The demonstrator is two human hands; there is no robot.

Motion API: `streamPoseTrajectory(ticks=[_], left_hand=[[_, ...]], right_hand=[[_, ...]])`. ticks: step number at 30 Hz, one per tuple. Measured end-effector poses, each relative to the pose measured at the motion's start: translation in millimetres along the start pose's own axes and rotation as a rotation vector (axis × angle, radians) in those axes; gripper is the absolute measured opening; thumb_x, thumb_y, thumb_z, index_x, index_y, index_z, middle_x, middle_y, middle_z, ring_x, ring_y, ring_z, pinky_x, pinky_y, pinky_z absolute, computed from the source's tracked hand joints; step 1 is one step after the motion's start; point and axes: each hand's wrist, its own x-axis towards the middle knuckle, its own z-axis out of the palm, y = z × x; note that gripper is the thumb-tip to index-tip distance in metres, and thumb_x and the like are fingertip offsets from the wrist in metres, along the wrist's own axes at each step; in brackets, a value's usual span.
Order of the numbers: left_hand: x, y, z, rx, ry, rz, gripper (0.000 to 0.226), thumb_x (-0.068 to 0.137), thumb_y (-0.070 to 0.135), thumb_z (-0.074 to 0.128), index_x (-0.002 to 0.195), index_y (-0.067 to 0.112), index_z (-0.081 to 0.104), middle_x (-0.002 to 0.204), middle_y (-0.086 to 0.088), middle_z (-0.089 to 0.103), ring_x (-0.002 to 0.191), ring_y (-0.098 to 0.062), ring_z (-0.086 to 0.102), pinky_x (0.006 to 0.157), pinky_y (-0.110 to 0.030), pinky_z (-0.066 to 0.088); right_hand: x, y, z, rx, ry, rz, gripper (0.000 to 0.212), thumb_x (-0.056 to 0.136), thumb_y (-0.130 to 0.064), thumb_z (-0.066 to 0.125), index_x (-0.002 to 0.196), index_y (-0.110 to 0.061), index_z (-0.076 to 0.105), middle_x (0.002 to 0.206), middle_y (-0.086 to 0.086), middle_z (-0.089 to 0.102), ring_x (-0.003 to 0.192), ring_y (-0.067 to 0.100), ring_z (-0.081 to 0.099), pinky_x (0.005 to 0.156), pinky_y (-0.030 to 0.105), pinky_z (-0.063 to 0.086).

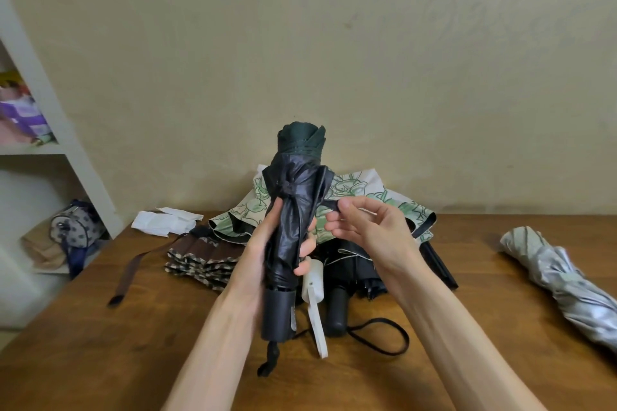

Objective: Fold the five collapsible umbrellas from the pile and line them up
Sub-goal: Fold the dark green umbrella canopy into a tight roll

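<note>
Gripping black umbrella (293, 210) upright: canopy bunched, dark-green top, strap (329, 205) pinched.

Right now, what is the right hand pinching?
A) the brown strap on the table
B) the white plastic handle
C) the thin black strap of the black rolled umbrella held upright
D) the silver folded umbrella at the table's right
C: the right hand pinches the thin black strap stretched sideways from the black rolled umbrella, which the left hand grips round its middle.

Beige patterned wall (300, 43), wooden table (100, 344), white shelving (50, 130) left.
</note>
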Motion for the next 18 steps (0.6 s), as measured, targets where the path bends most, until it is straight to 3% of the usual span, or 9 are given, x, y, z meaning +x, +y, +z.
streamPoseTrajectory(ticks=[3, 5, 7, 11, 15, 18], left_hand=[[2, 9, -7, 0.001, 0.035, 0.036, 0.05, 0.062, 0.048, 0.101, 0.086, 0.011, 0.079, 0.075, 0.002, 0.059, 0.049, -0.005, 0.052, 0.04, -0.018, 0.045], [0, 15, -17, 0.021, 0.015, 0.022, 0.045, 0.067, 0.051, 0.098, 0.084, 0.014, 0.078, 0.068, 0.003, 0.058, 0.046, -0.005, 0.052, 0.042, -0.017, 0.045], [-2, 17, -24, 0.049, 0.023, 0.009, 0.048, 0.073, 0.053, 0.093, 0.09, 0.013, 0.075, 0.065, 0.001, 0.057, 0.046, -0.008, 0.053, 0.044, -0.019, 0.047], [-3, 14, -24, 0.139, 0.15, 0.09, 0.076, 0.072, 0.055, 0.093, 0.111, 0.002, 0.055, 0.07, -0.004, 0.057, 0.049, -0.009, 0.053, 0.043, -0.021, 0.047], [-5, 12, -18, 0.162, 0.189, 0.137, 0.076, 0.079, 0.056, 0.087, 0.122, 0.003, 0.052, 0.076, -0.004, 0.058, 0.052, -0.009, 0.053, 0.044, -0.02, 0.046], [-4, 11, -14, 0.139, 0.14, 0.149, 0.066, 0.078, 0.053, 0.089, 0.112, 0.004, 0.061, 0.082, -0.004, 0.059, 0.056, -0.008, 0.054, 0.044, -0.02, 0.046]], right_hand=[[3, 3, -3, -0.052, 0.07, -0.043, 0.012, 0.101, -0.009, 0.069, 0.1, 0.002, 0.073, 0.08, 0.015, 0.077, 0.07, 0.02, 0.073, 0.071, 0.024, 0.063], [4, 4, -3, -0.091, 0.108, -0.067, 0.012, 0.101, -0.008, 0.069, 0.099, 0.003, 0.073, 0.075, 0.013, 0.076, 0.066, 0.02, 0.071, 0.069, 0.025, 0.063], [4, 3, -1, -0.121, 0.127, -0.097, 0.012, 0.102, -0.008, 0.069, 0.097, 0.002, 0.073, 0.073, 0.011, 0.075, 0.064, 0.019, 0.07, 0.068, 0.026, 0.063], [-5, -3, 7, -0.117, 0.028, -0.12, 0.014, 0.101, -0.013, 0.07, 0.1, 0.001, 0.072, 0.073, 0.015, 0.073, 0.063, 0.025, 0.074, 0.063, 0.029, 0.062], [-10, -6, 15, -0.048, 0.045, -0.137, 0.013, 0.098, -0.01, 0.074, 0.103, 0.002, 0.077, 0.087, 0.019, 0.08, 0.081, 0.031, 0.08, 0.075, 0.032, 0.066], [-12, -8, 15, -0.031, 0.033, -0.103, 0.02, 0.096, -0.018, 0.078, 0.104, -0.001, 0.08, 0.094, 0.016, 0.081, 0.09, 0.03, 0.081, 0.084, 0.033, 0.066]])
